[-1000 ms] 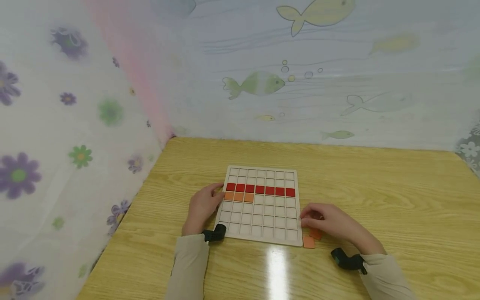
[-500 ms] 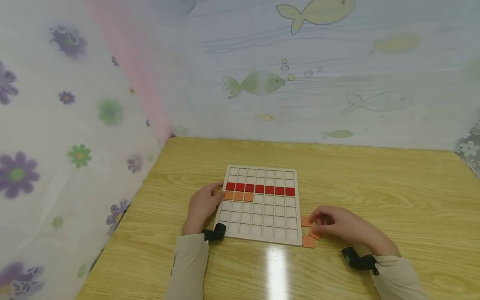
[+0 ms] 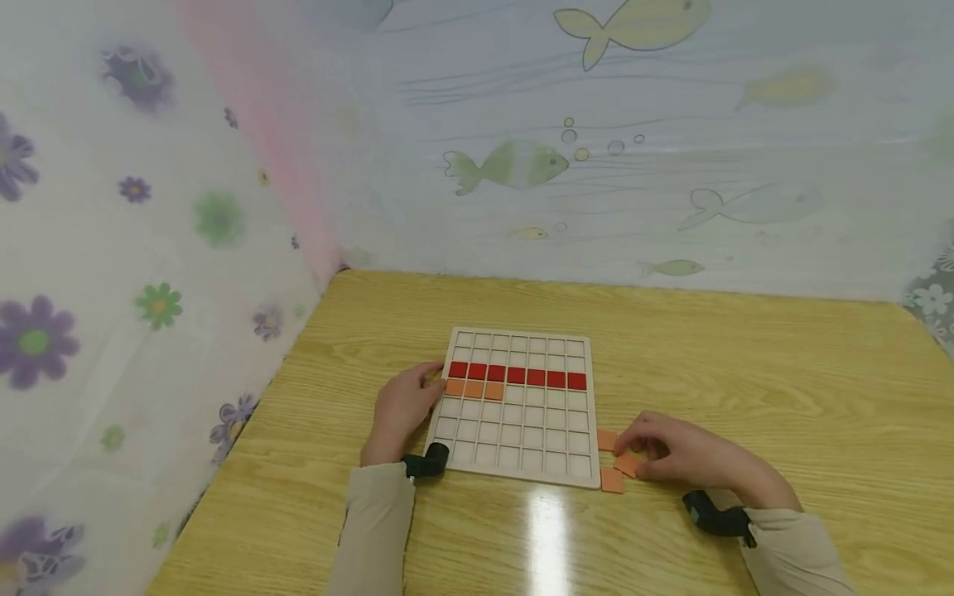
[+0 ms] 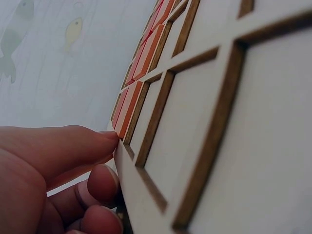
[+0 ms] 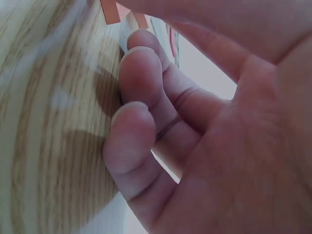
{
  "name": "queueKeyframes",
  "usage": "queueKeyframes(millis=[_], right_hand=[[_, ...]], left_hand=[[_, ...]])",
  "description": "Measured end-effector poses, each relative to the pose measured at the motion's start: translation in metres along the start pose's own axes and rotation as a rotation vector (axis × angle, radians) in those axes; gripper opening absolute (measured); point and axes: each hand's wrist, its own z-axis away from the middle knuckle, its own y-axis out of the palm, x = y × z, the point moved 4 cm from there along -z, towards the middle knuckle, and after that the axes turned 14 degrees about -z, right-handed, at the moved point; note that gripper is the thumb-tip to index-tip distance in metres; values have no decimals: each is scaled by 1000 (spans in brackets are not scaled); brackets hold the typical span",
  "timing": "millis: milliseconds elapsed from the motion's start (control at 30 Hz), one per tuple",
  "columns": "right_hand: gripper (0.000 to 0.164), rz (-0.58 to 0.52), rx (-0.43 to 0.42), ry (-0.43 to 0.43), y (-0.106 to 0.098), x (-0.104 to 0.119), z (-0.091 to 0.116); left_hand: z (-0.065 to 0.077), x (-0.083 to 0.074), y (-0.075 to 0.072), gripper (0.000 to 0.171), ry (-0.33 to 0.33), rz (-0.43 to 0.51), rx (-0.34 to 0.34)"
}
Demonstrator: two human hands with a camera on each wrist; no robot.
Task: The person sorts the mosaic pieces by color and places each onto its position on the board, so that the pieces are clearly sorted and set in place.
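Note:
A pale wooden grid board [image 3: 522, 426] lies on the table, with one full row of red tiles [image 3: 516, 377] and, just below it, three orange tiles [image 3: 473, 389] at the row's left end. My left hand [image 3: 402, 414] grips the board's left edge. In the left wrist view its thumb [image 4: 92, 141] lies against the edge by the nearest orange tile, with curled fingers below. Right of the board, my right hand [image 3: 686, 447] pinches a loose orange tile [image 3: 626, 466] between thumb and index finger, the tile still low at the tabletop. In the right wrist view the other fingers [image 5: 134, 136] curl near the wood.
Two more loose orange tiles lie beside the board's right edge, an upper tile [image 3: 607, 439] and a lower tile [image 3: 613, 480]. The wood-grain table [image 3: 745, 356] meets a fish-patterned wall [image 3: 633, 207] behind and a flowered wall [image 3: 149, 248] at left.
My right hand has drawn back rightward from the board's edge, uncovering the upper loose tile, and its fingers have come to the middle loose tile. My left hand and the board stay put.

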Motion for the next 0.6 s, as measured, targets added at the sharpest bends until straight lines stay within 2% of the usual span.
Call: queueKeyframes(millis=[200,600], right_hand=[[23,42,-36,-7,-2,0,1],[23,52,-83,9,-3,-1,0]], left_hand=[[-1,-1,0,36,8,-4,-4],[1,-2,-1,36,-16,19,12]])
